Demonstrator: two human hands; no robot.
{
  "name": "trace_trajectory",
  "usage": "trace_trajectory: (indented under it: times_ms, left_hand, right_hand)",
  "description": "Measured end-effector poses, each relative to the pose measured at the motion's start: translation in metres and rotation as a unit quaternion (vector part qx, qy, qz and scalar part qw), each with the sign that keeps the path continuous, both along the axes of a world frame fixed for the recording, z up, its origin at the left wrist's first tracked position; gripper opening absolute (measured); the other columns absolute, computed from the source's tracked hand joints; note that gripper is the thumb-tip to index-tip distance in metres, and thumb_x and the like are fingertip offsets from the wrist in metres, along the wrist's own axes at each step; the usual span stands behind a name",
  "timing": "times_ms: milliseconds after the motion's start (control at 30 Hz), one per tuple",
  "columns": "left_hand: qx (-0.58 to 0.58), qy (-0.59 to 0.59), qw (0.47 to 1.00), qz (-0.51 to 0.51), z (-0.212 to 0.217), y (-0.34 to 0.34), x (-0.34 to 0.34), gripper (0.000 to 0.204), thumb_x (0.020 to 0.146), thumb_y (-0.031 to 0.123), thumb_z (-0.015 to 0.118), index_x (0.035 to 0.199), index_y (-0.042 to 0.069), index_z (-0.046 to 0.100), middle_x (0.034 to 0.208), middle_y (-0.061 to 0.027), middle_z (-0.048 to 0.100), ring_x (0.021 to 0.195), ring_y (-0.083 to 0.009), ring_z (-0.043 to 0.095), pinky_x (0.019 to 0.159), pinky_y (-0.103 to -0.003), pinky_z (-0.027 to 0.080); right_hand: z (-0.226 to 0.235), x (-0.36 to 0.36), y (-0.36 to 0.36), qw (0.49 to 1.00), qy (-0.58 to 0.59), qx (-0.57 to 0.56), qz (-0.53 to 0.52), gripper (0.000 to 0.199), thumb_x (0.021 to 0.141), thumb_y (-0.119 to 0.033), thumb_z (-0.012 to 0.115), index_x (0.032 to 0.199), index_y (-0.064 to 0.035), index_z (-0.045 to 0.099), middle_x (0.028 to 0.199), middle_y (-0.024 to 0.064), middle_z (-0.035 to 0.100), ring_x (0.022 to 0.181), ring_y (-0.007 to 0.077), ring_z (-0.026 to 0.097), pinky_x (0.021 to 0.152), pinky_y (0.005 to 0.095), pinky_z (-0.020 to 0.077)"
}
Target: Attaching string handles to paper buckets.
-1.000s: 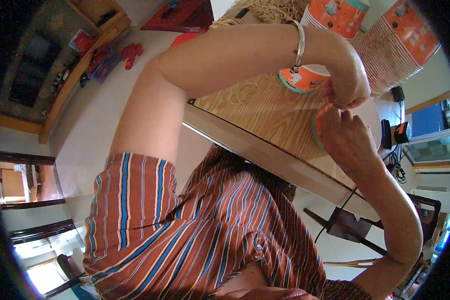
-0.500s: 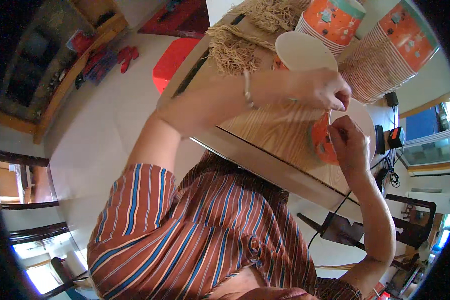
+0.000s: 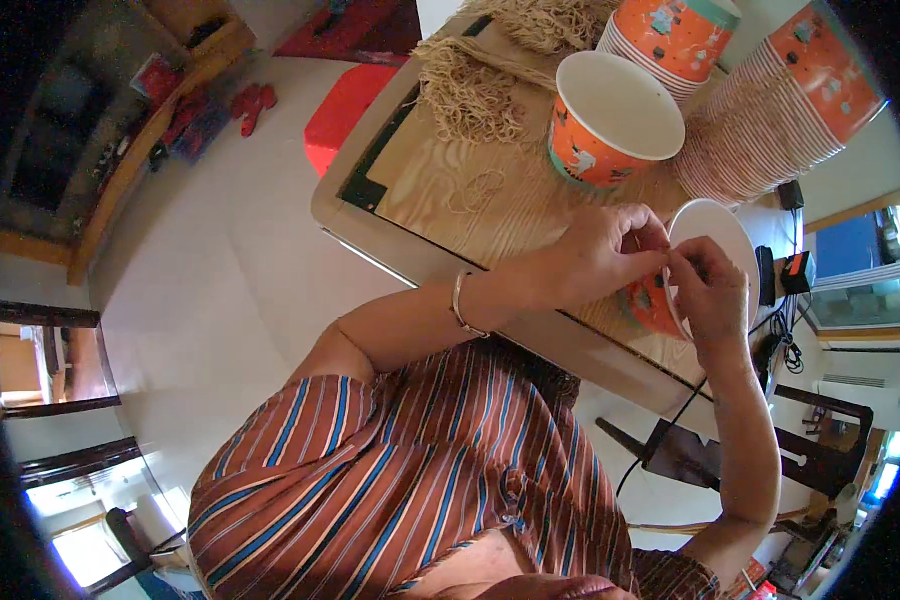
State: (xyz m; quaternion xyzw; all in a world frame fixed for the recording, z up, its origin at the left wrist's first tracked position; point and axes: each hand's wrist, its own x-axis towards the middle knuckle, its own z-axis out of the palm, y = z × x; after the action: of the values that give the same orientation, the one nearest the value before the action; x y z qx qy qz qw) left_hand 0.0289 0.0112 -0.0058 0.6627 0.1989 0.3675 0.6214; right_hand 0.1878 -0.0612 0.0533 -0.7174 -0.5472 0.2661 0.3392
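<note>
My left hand, with a bangle at its wrist, is closed in a pinch just left of the near orange paper cup's rim. My right hand is also closed, its bent fingers meeting the left fingertips over the rim. Whatever lies between the fingertips is too small to make out. The near paper cup has a white inside and is partly covered by both hands. Beyond it, a second orange paper cup with a green base stands with its mouth upward, apart from my hands.
Tangled tan strands lie in bunches at the table's far left, with a loose curl nearer. Two tall stacks of orange cups, one short stack and one long stack, stand behind. Black cables run at the right. A red stool is beyond.
My left hand has come down and toward me, from above the near cup's rim to its left side, uncovering the second cup. The right hand stays nearly in place.
</note>
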Motion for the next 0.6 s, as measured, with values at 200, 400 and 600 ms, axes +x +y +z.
trace_trajectory:
  times_ms: [200, 400, 600]
  left_hand:
    - [0.001, 0.008, 1.0, 0.02, 0.005, -0.008, -0.003, 0.018, 0.087, 0.013, 0.068, 0.099, 0.0, 0.062, 0.087, -0.0047, 0.066, 0.081, -0.0099, 0.063, 0.075, -0.025, 0.052]
    - [0.003, 0.003, 1.0, 0.025, 0.008, -0.012, -0.003, 0.018, 0.086, 0.012, 0.068, 0.096, -0.002, 0.063, 0.084, -0.0072, 0.067, 0.08, -0.0116, 0.064, 0.073, -0.027, 0.053]
    - [-0.002, 0.016, 0.998, 0.059, 0.008, -0.018, 0.001, 0.017, 0.086, 0.013, 0.068, 0.095, -0.001, 0.064, 0.085, -0.0078, 0.068, 0.079, -0.0125, 0.065, 0.072, -0.028, 0.054]
  right_hand:
    - [-0.001, -0.003, -0.008, 0.999, -0.027, 0.043, -0.001, 0.012, 0.085, -0.012, 0.066, 0.083, -0.0006, 0.063, 0.074, 0.0079, 0.067, 0.066, 0.0124, 0.061, 0.062, 0.0275, 0.0486]
    - [-0.002, -0.004, -0.013, 0.997, -0.046, 0.062, -0.004, 0.01, 0.086, -0.01, 0.065, 0.084, -0.0009, 0.062, 0.072, 0.0084, 0.064, 0.065, 0.0119, 0.057, 0.062, 0.0283, 0.0481]
    - [-0.008, -0.002, -0.013, 0.992, -0.047, 0.11, 0.023, 0.01, 0.088, -0.011, 0.064, 0.087, -0.001, 0.061, 0.074, 0.0084, 0.064, 0.066, 0.0124, 0.058, 0.062, 0.0287, 0.0486]
